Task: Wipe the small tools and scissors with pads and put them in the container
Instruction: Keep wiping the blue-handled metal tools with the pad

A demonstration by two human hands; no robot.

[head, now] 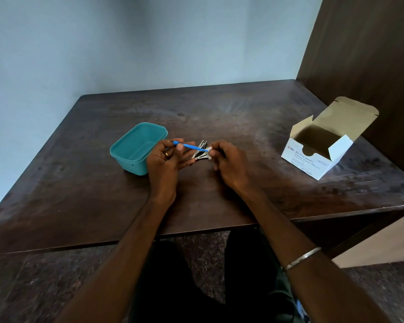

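Left hand (pixel 166 157) pinches the blue-handled tool (pixel 189 145) level above the table (pixel 79 194), steadying it so the right hand (pixel 224 159), pinching a white pad (pixel 209 150), can wipe its far end. Teal container (pixel 135 148) sits open just beside the left hand, probably for an easy drop. Remaining metal tools (pixel 200 152) lie beneath.

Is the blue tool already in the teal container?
No, the left hand holds the blue tool beside the teal container while the right hand wipes it.
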